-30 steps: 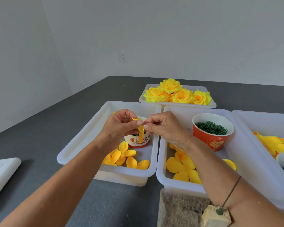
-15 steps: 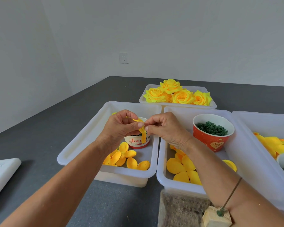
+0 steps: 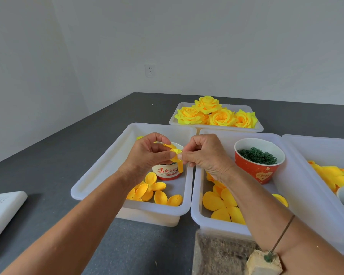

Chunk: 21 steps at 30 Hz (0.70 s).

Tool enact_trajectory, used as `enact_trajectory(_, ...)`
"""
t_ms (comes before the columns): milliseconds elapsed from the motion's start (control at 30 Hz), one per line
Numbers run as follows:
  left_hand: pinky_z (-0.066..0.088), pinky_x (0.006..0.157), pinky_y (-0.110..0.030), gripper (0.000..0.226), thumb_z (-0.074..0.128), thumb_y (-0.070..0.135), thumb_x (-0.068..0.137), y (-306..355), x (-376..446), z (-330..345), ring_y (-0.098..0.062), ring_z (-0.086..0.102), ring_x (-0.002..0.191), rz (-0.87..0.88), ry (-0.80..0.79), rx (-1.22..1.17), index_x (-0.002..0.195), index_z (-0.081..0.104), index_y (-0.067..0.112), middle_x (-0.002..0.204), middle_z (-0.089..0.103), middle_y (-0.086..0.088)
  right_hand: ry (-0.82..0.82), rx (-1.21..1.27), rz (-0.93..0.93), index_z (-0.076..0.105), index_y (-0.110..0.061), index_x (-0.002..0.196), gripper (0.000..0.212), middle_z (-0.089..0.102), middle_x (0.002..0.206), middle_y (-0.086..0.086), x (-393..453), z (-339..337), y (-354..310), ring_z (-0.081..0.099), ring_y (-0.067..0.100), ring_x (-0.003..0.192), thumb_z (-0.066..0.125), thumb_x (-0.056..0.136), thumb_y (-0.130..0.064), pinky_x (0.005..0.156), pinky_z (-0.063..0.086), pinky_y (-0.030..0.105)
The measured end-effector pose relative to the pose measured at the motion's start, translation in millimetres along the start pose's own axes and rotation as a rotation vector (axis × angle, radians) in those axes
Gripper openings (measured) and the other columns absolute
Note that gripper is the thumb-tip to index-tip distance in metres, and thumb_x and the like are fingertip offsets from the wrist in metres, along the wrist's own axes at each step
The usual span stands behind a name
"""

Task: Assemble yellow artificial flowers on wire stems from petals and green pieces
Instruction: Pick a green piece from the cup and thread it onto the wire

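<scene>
While both hands meet above the left white plastic bin, the left hand and the right hand each pinch a small folded cluster of yellow fabric petals between thumb and fingertips, so each grip is pressed together on that piece. The cluster hangs just over a white-and-red paper cup standing in the same bin; what the cup holds is hidden behind the hands. Loose yellow petal pieces lie on the bin floor near its front wall.

Just beside it to the right sits a second white plastic bin, with more flat yellow petals under the right forearm and a red paper cup filled with dark green ring-shaped pieces. A third white bin at the far right holds another heap of yellow petals.

Behind these, a shallow white tray carries finished yellow artificial roses. All the containers rest on a dark grey desk. A thin cord bracelet circles the right wrist. A white flat object lies on the desk at the left edge.
</scene>
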<state>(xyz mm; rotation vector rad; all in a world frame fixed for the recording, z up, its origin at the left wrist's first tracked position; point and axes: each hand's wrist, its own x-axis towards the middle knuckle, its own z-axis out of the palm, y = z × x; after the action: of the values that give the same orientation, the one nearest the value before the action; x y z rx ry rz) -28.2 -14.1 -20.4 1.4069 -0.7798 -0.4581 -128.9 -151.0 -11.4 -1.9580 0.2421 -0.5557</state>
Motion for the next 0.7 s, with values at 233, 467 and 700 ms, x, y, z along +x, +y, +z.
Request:
enact_trajectory(233,0.057,0.067,-0.026,0.021,0.071,0.007,0.070,-0.2,-2.0,1.5,-0.022,0.070,0.074,0.049,-0.052,-0.014,0.091,0.066,0.004,0.079,0.073,-0.010,-0.039,0.129,-0.008,0.068,-0.009,0.080,0.018,0.066,0.061,0.000,-0.5,2.2,2.8,0.063,0.007,0.053,0.078,0.069,0.001,0.053,0.054,0.019)
enact_trajectory(467,0.055,0.064,-0.023,0.011,0.069,0.000,0.071,-1.0,0.3,-3.0,-0.017,0.069,0.069,0.025,-0.016,-0.066,0.081,0.066,0.005,0.072,0.072,-0.005,-0.085,0.286,0.089,0.069,-0.011,0.077,0.010,0.066,0.057,-0.004,0.8,0.6,-0.8,0.061,0.006,0.052,0.075,0.074,-0.003,0.052,0.052,0.019)
enact_trajectory(700,0.057,0.064,-0.025,0.019,0.065,-0.013,0.076,-2.1,3.1,-5.5,-0.016,0.067,0.065,0.018,0.174,0.042,0.076,0.063,0.006,0.070,0.071,-0.006,0.074,0.381,0.232,0.057,-0.011,0.084,0.009,0.063,0.069,0.004,3.5,-7.9,-6.1,0.064,0.008,0.048,0.060,0.089,-0.004,0.042,0.048,0.017)
